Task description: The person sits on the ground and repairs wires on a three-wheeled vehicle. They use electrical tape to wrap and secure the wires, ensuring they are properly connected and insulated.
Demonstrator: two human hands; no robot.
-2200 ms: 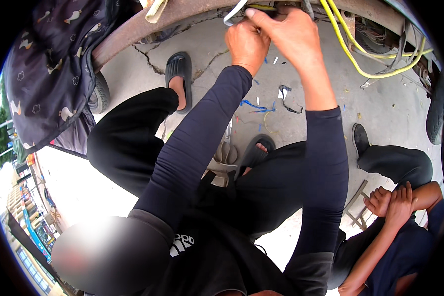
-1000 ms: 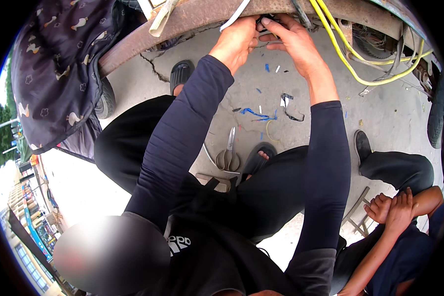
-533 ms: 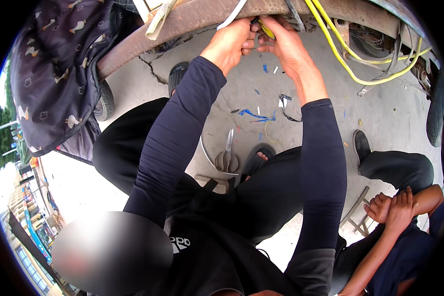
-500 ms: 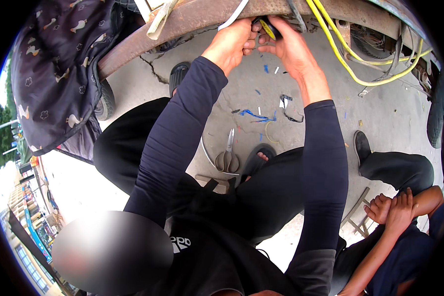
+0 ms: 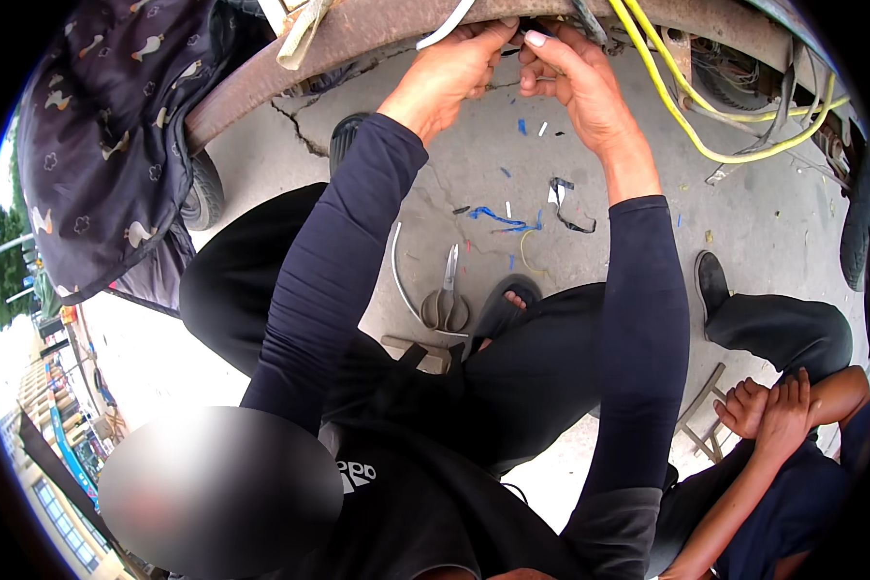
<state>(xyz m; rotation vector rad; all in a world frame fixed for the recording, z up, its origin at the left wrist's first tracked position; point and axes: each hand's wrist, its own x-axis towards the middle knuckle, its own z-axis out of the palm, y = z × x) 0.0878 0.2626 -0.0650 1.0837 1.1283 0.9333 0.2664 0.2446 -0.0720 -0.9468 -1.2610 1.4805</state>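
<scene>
Both hands meet below a rusty curved metal beam (image 5: 377, 37) at the top of the view. My left hand (image 5: 447, 77) is closed, thumb and fingers pinched together near the beam's lower edge; what they hold is hidden. Beside it my right hand (image 5: 582, 87) has its fingers bent around a small black thing (image 5: 536, 26), which looks like black tape, partly covered by the thumb. A white cable (image 5: 446, 26) hangs by my left hand, and a dark cable (image 5: 588, 19) runs down past my right fingers.
Yellow cables (image 5: 688, 126) loop at the upper right. Scissors (image 5: 446, 300) lie on the concrete between my feet, with blue scraps (image 5: 507, 222) and a black strip (image 5: 575, 224) beyond. A seated person's crossed hands (image 5: 768, 414) are at the right. A patterned cover (image 5: 106, 164) drapes on the left.
My hands have drawn slightly apart: the left toward the left, the right a little to the right. The black-and-yellow roll seen in my right hand has turned or slipped from sight.
</scene>
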